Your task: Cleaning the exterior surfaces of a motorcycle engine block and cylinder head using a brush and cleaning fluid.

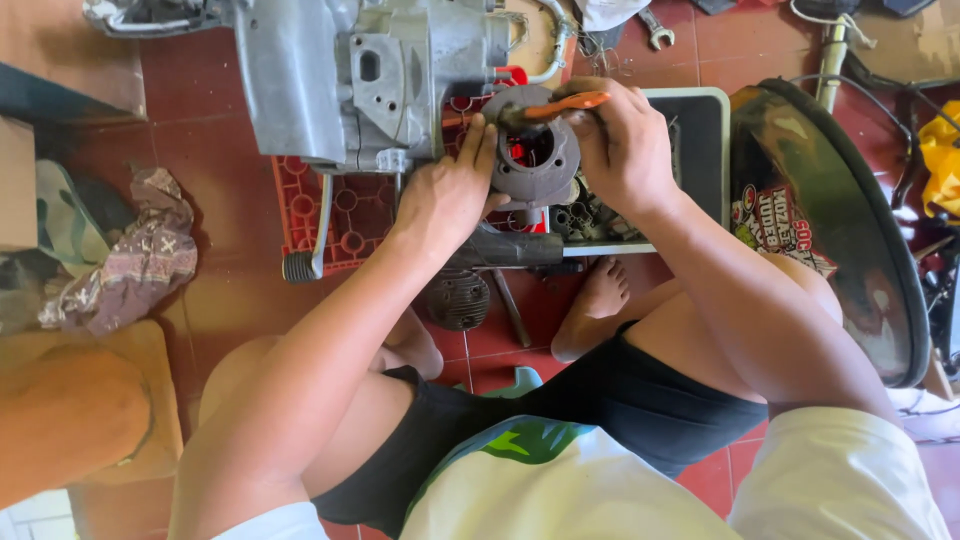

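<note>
While the left hand (445, 195) grips the side of the round grey engine cylinder (533, 150), the right hand (622, 140) is closed around an orange-handled brush (560, 104) laid across the cylinder's top. The cylinder is held above a red plastic mat (345, 215), just beside the grey engine casing (350, 75) and a tray of small parts (690, 130) on the tiled floor (230, 290).

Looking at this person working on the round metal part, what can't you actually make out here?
Head view only:
- Working end of the orange-handled tool: hidden by the right hand.
- Lower side of the round metal cylinder: covered by the left hand.
- Grey engine casing: cut off by the top edge.
- Tray contents: small, hidden behind the hands.
</note>
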